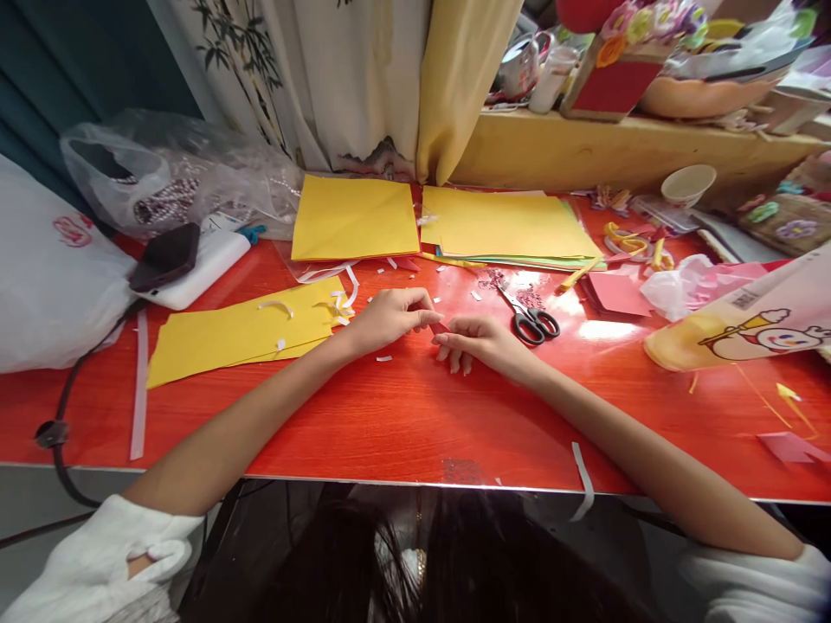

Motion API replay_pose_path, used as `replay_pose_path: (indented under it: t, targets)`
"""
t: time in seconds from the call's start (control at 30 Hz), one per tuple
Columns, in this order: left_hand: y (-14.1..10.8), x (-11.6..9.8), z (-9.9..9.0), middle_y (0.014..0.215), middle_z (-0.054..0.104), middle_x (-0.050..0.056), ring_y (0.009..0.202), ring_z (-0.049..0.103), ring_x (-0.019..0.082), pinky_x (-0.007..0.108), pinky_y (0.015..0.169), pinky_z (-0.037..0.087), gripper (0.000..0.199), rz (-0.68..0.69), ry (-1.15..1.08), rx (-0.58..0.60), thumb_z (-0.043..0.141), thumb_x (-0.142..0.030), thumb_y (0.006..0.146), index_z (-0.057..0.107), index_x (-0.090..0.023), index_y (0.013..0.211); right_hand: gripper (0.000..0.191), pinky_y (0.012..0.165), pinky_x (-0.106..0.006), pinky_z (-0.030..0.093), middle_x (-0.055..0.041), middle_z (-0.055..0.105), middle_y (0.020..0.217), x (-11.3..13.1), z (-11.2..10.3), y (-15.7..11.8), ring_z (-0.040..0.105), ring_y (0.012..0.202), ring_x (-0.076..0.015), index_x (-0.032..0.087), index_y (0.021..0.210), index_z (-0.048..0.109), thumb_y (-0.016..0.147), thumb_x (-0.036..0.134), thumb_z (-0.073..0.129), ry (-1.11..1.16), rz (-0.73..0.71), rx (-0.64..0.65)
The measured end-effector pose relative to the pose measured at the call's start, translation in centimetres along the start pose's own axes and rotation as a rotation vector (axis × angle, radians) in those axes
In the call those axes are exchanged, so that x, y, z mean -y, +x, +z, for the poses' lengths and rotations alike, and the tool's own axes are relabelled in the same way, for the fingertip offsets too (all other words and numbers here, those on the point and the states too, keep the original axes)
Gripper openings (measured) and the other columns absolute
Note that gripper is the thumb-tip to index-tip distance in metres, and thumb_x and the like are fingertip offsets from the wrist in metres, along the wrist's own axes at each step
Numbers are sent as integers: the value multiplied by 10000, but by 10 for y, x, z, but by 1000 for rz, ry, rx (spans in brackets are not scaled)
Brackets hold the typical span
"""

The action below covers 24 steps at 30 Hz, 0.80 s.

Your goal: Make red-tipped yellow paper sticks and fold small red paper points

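Over the middle of the red table (389, 424), my left hand (395, 318) and my right hand (481, 339) meet at the fingertips. Between them they pinch a small piece of red paper (440, 328), mostly covered by the fingers. Black-handled scissors (533, 324) lie just beyond my right hand. Strips of yellow paper (240, 333) rest to the left of my left hand, with white paper scraps (343, 307) on their near end. More small white bits are scattered around both hands.
Two stacks of yellow paper (354, 218) and coloured sheets (506, 225) lie at the back. A drink cup (740, 316) lies tilted at right, near pink paper (616, 292). At left are a phone (165, 258), a white box (201, 268), plastic bags (52, 277) and a black cable (61, 407).
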<state>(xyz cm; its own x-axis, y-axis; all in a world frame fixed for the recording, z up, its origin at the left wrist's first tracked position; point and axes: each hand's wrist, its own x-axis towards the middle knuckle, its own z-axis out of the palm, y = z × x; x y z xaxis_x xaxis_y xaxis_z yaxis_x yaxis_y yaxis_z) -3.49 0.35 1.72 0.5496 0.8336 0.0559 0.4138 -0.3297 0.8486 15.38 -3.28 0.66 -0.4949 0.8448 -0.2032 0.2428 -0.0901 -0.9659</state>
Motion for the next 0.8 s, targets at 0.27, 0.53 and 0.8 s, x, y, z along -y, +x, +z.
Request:
replay_pose_path:
  t: [0.27,0.53,0.8]
  targets:
    - [-4,-7,-2,762,607,21,738,515,129,251,677,359,249,190,303,97,520,-376,830,602,-155,749,354,467,-195,417,-35,601,623,3,10,-7,537,510,-89,119,742,614,860,428,487,-249,-94,-31]
    - [-2,1,-3,741,595,37,776,465,155,299,738,301,300,455,622,27,411,-318,891,572,-152,700,379,456,-185,403,-30,597,653,2,6,-3,515,490,-76,129,778,603,871,464,452,-279,-127,5]
    - [2,4,-13,603,561,1,598,463,95,218,587,309,313,226,358,119,481,-345,826,573,-140,607,357,437,-188,446,-23,589,606,3,-3,4,537,451,-75,104,759,629,824,441,533,-197,9,72]
